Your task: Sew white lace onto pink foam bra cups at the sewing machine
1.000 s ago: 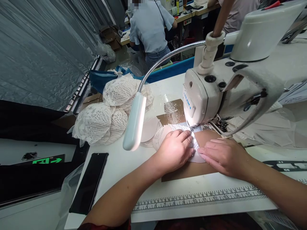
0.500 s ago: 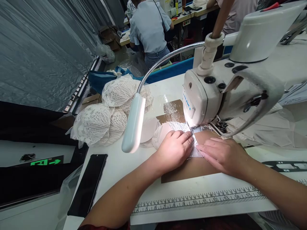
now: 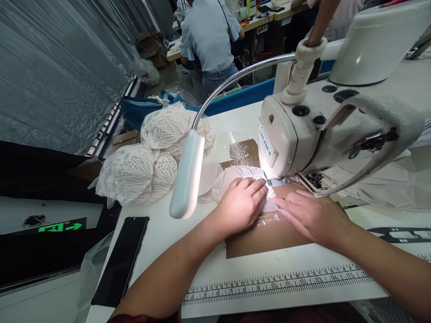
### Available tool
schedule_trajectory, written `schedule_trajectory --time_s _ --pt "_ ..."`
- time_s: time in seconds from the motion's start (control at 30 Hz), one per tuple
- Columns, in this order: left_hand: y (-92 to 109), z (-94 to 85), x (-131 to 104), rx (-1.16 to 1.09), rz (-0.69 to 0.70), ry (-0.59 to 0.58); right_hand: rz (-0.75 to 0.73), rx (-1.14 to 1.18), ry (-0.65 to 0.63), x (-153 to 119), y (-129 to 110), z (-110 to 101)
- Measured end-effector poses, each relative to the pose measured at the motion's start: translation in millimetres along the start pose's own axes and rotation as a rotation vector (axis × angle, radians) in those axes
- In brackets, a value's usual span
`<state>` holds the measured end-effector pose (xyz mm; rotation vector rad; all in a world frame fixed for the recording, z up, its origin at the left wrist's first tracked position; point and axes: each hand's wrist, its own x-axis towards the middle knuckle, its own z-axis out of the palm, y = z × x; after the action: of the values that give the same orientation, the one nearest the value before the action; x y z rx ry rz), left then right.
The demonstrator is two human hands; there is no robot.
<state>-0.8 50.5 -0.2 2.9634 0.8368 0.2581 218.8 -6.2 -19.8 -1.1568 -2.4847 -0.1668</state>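
Observation:
A white lace bra cup [image 3: 249,172] lies under the needle end of the white sewing machine [image 3: 279,134]. My left hand [image 3: 243,202] rests on the lace, its fingers close together and pressing it down beside the needle. The fingertips of my right hand [image 3: 311,215] pinch the near right edge of the same lace cup. Both hands sit over a brown sheet [image 3: 269,237] on the table. My palms hide part of the cup, and the needle itself is hard to make out.
Lace cups [image 3: 126,172] are piled at the left, behind a lamp [image 3: 187,175] on a bendable neck. A black phone [image 3: 120,260] lies near the left edge. A printed ruler [image 3: 269,285] runs along the front. Another person [image 3: 209,40] sits beyond the table.
My hands and the lace cup have shifted slightly left and away from me, relative to the brown sheet. The view has also moved a little. Both hands keep their hold.

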Motion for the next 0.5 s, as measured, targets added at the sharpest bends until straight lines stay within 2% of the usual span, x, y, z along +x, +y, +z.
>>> schedule_trajectory --time_s 0.33,0.5 --pt "-2.2 2.5 -3.7 0.014 0.039 -0.024 -0.009 -0.024 0.008 -0.9 1.6 -1.3" --pt "-7.6 3.6 -3.0 0.011 0.022 -0.016 0.050 -0.014 -0.037 3.7 -0.1 -0.3"
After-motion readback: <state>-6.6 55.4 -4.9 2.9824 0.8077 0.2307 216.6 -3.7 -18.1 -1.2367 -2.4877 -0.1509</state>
